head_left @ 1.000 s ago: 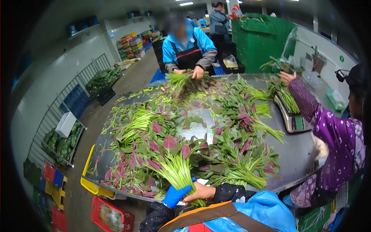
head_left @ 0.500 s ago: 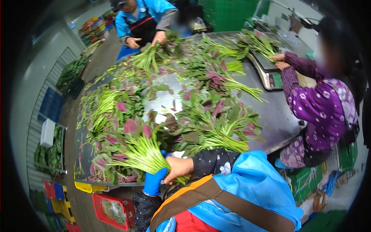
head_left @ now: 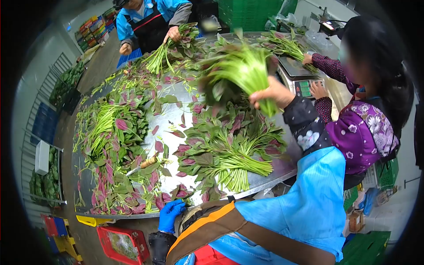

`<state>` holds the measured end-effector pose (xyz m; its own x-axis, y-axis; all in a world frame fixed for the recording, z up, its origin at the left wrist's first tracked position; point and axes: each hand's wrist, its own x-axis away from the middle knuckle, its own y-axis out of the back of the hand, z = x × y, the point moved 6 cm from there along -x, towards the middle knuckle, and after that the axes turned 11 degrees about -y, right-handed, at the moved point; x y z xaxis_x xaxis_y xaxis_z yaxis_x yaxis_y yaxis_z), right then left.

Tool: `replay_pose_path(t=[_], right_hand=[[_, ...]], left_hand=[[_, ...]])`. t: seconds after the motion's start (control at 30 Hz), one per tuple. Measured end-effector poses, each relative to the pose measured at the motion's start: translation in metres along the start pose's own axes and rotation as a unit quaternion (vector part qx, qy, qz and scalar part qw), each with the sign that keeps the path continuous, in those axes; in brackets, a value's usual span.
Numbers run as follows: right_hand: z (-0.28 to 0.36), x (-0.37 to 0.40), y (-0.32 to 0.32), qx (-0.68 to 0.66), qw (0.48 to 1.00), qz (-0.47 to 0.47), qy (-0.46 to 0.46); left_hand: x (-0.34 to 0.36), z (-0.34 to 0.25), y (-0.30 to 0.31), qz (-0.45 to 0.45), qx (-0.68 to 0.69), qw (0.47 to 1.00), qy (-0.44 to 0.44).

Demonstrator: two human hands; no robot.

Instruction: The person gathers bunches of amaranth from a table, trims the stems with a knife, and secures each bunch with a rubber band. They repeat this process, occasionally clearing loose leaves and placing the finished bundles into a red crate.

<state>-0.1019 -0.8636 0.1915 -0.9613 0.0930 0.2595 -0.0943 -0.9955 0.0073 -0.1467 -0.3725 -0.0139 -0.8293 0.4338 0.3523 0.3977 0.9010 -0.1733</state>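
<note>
My right hand [head_left: 272,93] grips a bunch of amaranth greens [head_left: 240,70] by its stems, raised over the far right part of the table; the leaves are smeared by motion. My left hand [head_left: 170,216], in a blue glove, is at the table's near edge, fingers curled together with nothing visible in them. Close ahead of it lie loose leaves and a knife [head_left: 143,164] with a wooden handle. A pile of amaranth bunches [head_left: 240,170] rests on the table between my hands. Another heap of stems and leaves [head_left: 104,128] covers the left side.
Across the metal table [head_left: 174,119], a co-worker [head_left: 150,22] holds greens. On the right, another person [head_left: 366,128] has one hand on greens on a scale [head_left: 295,75] and the other by its display. A red crate [head_left: 104,240] stands on the floor below the near edge.
My right hand has carried the bunch from the near edge up and to the right, out of my left hand. The knife now shows. The right-hand person's one hand moved to the scale's display.
</note>
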Motion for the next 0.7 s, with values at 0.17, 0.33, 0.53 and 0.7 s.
replay_pose_path(t=[0.17,0.33,0.53,0.7], right_hand=[[-0.015,-0.024,0.092,-0.015,0.995,-0.087,0.034],[-0.149,-0.058,0.135,-0.034,0.989,-0.084,-0.113],[-0.283,-0.071,0.178,0.030,0.970,-0.112,-0.215],[-0.261,-0.051,0.175,0.116,0.948,-0.257,-0.144]], left_hand=[[-0.006,0.014,0.009,-0.040,-0.030,0.999,-0.021],[-0.010,0.026,0.011,-0.054,-0.012,0.998,-0.015],[0.010,0.021,0.094,-0.325,-0.330,0.860,-0.214],[0.000,0.026,0.116,-0.374,-0.616,0.642,-0.262]])
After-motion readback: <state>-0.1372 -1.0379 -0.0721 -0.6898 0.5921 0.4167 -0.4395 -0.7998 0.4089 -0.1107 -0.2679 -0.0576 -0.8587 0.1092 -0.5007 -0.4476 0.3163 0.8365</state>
